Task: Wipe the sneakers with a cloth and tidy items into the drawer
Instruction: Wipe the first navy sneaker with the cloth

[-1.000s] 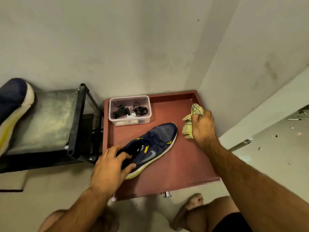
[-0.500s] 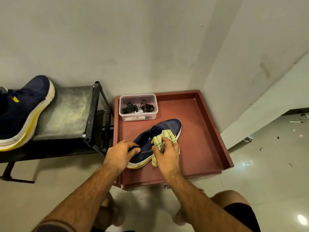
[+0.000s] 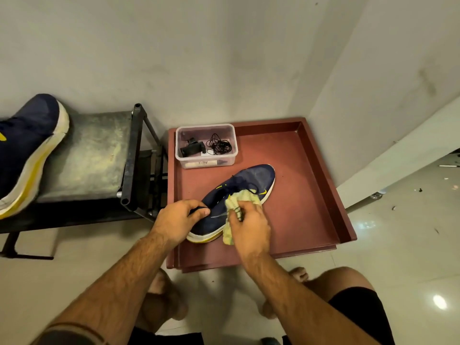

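Note:
A navy sneaker point(image 3: 251, 179) with yellow marks and a white sole lies in the open red-brown drawer point(image 3: 306, 205), toe pointing to the far right. My left hand point(image 3: 178, 220) grips its heel collar. My right hand point(image 3: 250, 225) holds a crumpled yellow-green cloth point(image 3: 242, 199) pressed against the sneaker's side, near the laces. The matching second sneaker point(image 3: 27, 150) rests on a metal rack point(image 3: 94, 158) at the left.
A clear plastic box point(image 3: 206, 145) with a small black device, a tangle of black cord and a white tube stands in the drawer's far left corner. White walls close in behind and to the right. My bare feet and knees are below the drawer's front edge.
My right hand brought the cloth from the drawer's far right side onto the sneaker and now presses it lower along the side. My left hand stays on the heel.

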